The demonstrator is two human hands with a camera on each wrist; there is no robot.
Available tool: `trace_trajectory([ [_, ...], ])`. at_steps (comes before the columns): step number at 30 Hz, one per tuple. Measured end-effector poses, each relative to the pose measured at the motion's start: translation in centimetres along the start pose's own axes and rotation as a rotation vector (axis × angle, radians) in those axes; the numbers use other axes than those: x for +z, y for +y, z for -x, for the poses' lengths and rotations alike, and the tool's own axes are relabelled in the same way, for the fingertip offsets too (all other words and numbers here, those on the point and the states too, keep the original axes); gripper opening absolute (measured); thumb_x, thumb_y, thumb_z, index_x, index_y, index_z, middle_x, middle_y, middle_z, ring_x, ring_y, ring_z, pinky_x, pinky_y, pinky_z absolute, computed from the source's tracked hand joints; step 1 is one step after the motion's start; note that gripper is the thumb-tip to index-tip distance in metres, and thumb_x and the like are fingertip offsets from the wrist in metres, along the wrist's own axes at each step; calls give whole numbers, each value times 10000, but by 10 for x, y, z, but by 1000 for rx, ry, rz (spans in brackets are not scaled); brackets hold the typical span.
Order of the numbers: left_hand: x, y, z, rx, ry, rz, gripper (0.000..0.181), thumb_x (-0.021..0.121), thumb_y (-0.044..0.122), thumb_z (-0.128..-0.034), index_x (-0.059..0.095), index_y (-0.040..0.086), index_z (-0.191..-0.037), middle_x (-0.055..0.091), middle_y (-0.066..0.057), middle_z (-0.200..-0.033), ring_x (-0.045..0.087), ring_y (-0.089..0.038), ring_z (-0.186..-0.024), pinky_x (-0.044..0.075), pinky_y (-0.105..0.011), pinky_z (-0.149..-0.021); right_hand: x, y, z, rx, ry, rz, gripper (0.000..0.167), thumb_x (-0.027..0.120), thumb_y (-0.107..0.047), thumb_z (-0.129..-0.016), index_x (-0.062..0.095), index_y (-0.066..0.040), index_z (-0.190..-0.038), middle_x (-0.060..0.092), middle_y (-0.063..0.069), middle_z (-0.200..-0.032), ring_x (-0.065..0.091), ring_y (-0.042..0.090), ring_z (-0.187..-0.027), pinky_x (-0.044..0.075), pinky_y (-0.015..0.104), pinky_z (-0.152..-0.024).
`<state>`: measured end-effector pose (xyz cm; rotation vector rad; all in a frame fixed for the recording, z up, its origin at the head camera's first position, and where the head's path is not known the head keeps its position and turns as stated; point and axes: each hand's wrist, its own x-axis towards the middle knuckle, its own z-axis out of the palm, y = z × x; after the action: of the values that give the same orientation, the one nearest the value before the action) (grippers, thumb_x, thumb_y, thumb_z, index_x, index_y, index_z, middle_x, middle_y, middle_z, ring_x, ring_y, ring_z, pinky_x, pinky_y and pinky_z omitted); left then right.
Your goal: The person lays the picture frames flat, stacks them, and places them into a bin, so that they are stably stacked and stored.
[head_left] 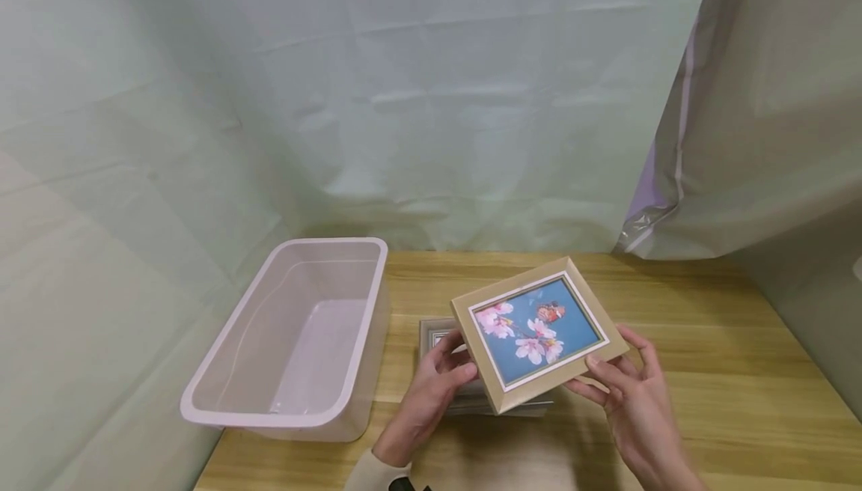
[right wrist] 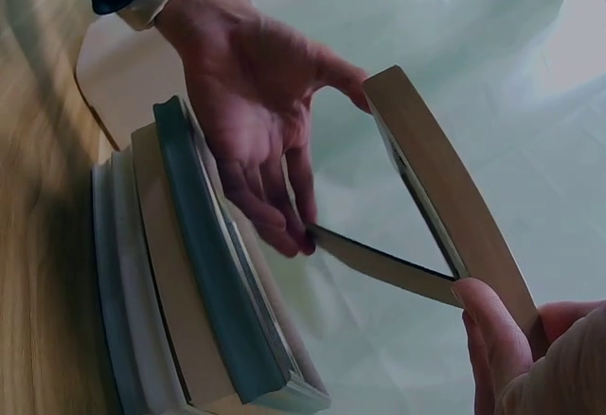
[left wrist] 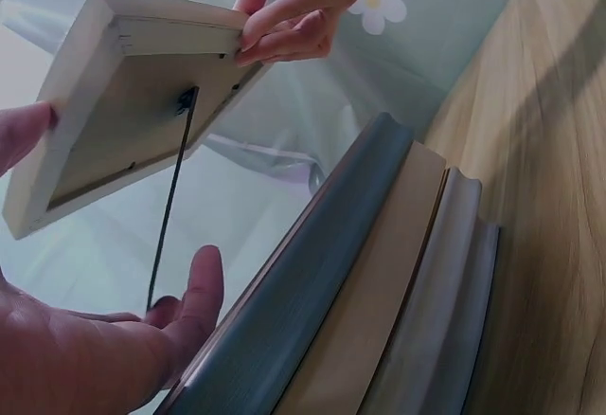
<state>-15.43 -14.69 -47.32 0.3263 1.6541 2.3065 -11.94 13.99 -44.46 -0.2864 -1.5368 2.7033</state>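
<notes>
Both hands hold up a picture frame [head_left: 536, 328] with a tan border and a picture of pink blossoms and a butterfly on blue. My right hand [head_left: 636, 401] pinches its lower right corner, thumb on the front and fingers behind. At the left edge rests the thumb of my left hand [head_left: 431, 394], while that hand's fingertips touch the free end of the back stand [right wrist: 388, 268], swung out from the frame's back. Beneath the frame, a stack of several frames [left wrist: 369, 273] lies on the table, teal, tan and grey at the sides.
A pale plastic bin [head_left: 377, 356] stands left of the stack, with nothing seen inside. The wooden table [head_left: 734, 371] extends to the right. Pale sheets [head_left: 458, 124] hang behind and at the left, and a greyer curtain [head_left: 774, 117] hangs at the right.
</notes>
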Motion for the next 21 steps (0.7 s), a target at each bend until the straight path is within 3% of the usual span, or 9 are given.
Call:
trace_trajectory([
  [6, -2, 1, 0, 24, 50, -39, 1020, 836, 184, -905, 232, -94, -1680, 403, -280, -1645, 540, -128, -1329, 524, -190, -1068, -1, 3, -1, -7, 21, 27, 567, 607, 92, -1038, 390, -263, -1424, 707, -11, -1132, 798, 184, -907, 698, 383, -815],
  [12, -5, 0, -2, 83, 41, -32, 1083, 867, 119, -880, 184, -98, -1693, 351, -288, -1693, 531, -108, -1365, 522, -217, -1104, 0, 7, -3, -36, 29, 22, 570, 612, 112, -1027, 404, -240, -1425, 709, -6, -1098, 812, 192, -905, 700, 394, -791],
  [18, -6, -2, 0, 210, -5, 5, 1109, 871, 101, -883, 143, -124, -1688, 453, -107, -1646, 550, -113, -1368, 577, -244, -1047, 2, 11, -4, -51, 50, 36, 584, 630, 122, -1011, 415, -230, -1425, 702, -11, -1079, 806, 186, -873, 701, 397, -777],
  [21, -4, -4, 3, 290, -30, -29, 1133, 884, 138, -887, 123, -154, -1676, 418, -208, -1672, 546, -94, -1383, 585, -237, -1034, 3, 13, -4, -62, 55, 34, 586, 631, 131, -1005, 422, -219, -1427, 701, -16, -1074, 803, 183, -868, 701, 399, -771],
])
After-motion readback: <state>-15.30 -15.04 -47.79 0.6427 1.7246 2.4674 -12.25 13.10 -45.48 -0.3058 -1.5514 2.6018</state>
